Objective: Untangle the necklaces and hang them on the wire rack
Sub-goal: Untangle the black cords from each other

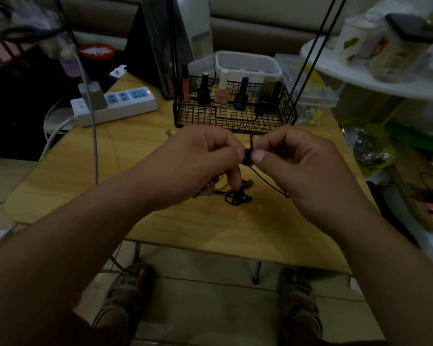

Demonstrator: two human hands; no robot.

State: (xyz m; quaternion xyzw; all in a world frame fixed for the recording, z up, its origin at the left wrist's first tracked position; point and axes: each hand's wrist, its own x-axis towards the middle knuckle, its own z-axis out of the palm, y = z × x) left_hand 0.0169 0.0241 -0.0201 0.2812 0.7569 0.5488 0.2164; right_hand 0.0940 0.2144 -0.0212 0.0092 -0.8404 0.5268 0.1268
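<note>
Left hand (198,161) and right hand (300,168) each pinch the black cord knot (247,156) above the worktop (125,161). The tangled necklaces (236,198) lie at six o'clock of it, the wire rack (235,113) at twelve. Untangling is under way, I judge; next needs gentle teasing apart.

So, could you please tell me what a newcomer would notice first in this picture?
Centre frame, the left hand and right hand pinch a knotted black cord necklace above the light wooden table. Just behind them stands a black wire rack whose basket holds nail polish bottles.
</note>
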